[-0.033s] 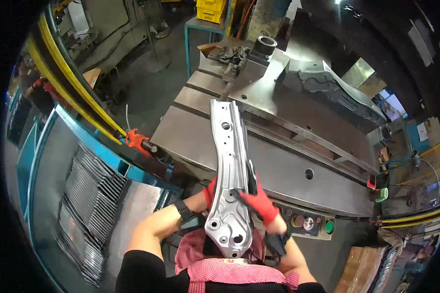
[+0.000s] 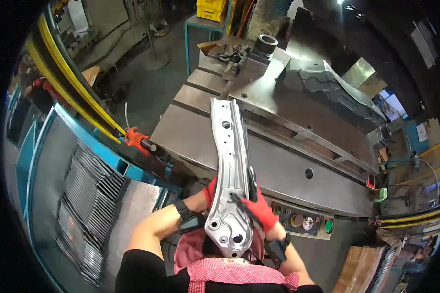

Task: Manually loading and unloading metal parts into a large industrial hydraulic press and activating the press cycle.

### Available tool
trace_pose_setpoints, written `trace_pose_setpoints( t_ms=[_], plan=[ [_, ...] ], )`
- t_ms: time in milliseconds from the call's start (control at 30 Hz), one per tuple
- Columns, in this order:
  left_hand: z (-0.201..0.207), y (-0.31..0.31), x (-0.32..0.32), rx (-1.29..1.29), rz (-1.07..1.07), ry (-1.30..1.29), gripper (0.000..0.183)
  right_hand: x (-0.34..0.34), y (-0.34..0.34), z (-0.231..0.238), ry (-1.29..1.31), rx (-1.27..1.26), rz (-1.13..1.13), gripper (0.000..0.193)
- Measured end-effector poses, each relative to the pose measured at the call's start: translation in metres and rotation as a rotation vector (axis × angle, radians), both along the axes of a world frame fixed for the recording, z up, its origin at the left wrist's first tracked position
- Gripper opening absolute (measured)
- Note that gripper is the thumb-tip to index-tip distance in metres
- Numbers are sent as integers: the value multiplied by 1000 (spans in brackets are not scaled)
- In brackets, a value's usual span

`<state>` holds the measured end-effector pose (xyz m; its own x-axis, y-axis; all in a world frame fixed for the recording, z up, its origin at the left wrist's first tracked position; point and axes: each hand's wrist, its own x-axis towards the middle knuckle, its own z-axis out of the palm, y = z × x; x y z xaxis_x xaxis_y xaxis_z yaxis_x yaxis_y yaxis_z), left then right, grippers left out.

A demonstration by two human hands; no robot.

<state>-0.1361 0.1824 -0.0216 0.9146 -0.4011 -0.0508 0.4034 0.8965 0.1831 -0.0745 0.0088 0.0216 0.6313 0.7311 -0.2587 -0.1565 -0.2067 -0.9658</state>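
A long stamped sheet-metal part (image 2: 229, 161) stands out in front of my body, its narrow end away from me and its wide, holed end close to my apron. My left hand (image 2: 211, 191), in a red glove, holds its left edge; most of those fingers are hidden behind the metal. On the right edge is my right hand (image 2: 260, 207), in a red glove with dark fingertips. One of its digits lies over the top face near a small hole, while others run along the side.
Beyond the part lies a steel press bed (image 2: 288, 168), with a shaped die (image 2: 337, 93) behind it. At left, a blue-framed bin (image 2: 49, 146) holds many stacked metal parts (image 2: 95, 188). An orange-red device (image 2: 138, 141) sits beside yellow bars (image 2: 73, 88). A small tray (image 2: 298, 232) with round tins is at right.
My right hand has shifted slightly down and toward me along the part's edge. The metal part and my left hand stay nearly where they were.
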Motion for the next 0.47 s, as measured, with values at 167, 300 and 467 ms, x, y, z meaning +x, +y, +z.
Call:
trace_pose_setpoints(
  t_ms=[167, 300, 467],
  plan=[
    [2, -8, 10, -76, 14, -4, 62, -28, -35, -4, 285, -116, -109, 89],
    [9, -21, -1, -112, 98, -8, 64, -38, -47, -32, 12, 3, -30, 84],
    [9, -53, -47, -115, 380, 44, 66, -42, -67, 7, 250, -19, 64, 72]
  ],
)
